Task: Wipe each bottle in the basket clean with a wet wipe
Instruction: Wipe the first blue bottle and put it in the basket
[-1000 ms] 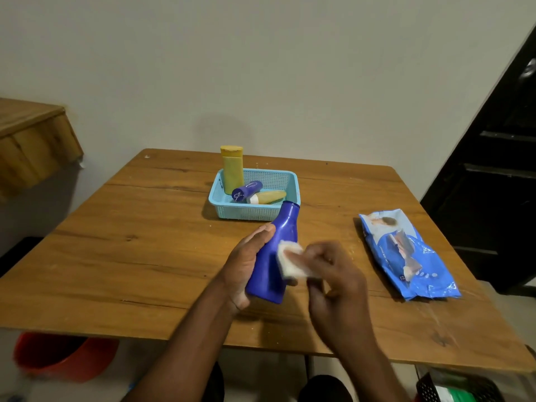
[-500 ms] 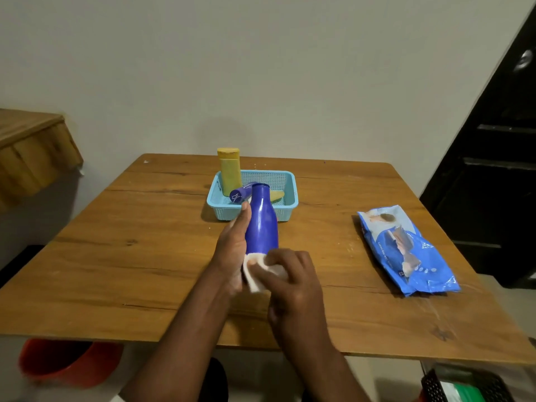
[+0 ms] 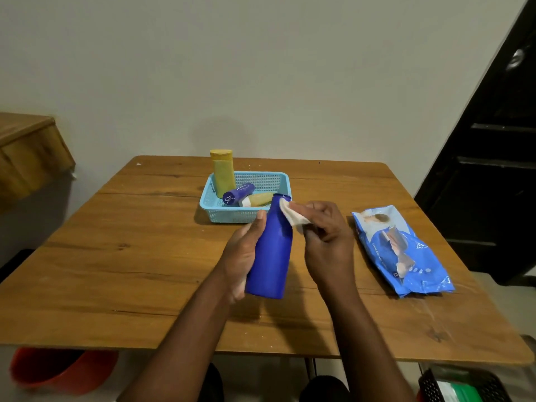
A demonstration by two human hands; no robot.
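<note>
My left hand (image 3: pixel 243 255) grips a tall blue bottle (image 3: pixel 271 256) by its body, holding it above the table with the cap end pointing away. My right hand (image 3: pixel 326 242) pinches a folded white wet wipe (image 3: pixel 293 215) against the bottle's neck. Behind them sits a light blue basket (image 3: pixel 278 181). In it an upright yellow bottle (image 3: pixel 223 172) leans at the left, while a small purple bottle (image 3: pixel 237 192) and a small yellowish bottle (image 3: pixel 259 199) lie flat.
A blue pack of wet wipes (image 3: pixel 401 250) lies on the wooden table (image 3: pixel 116 256) at the right. A dark door (image 3: pixel 499 158) stands beyond the right edge. A red bucket (image 3: pixel 58 369) sits under the table's front left, a black crate (image 3: pixel 464 387) at the lower right.
The wipe in my right hand slid from the bottle's base up to its neck. My left hand kept hold of the bottle, which leans slightly to the right now.
</note>
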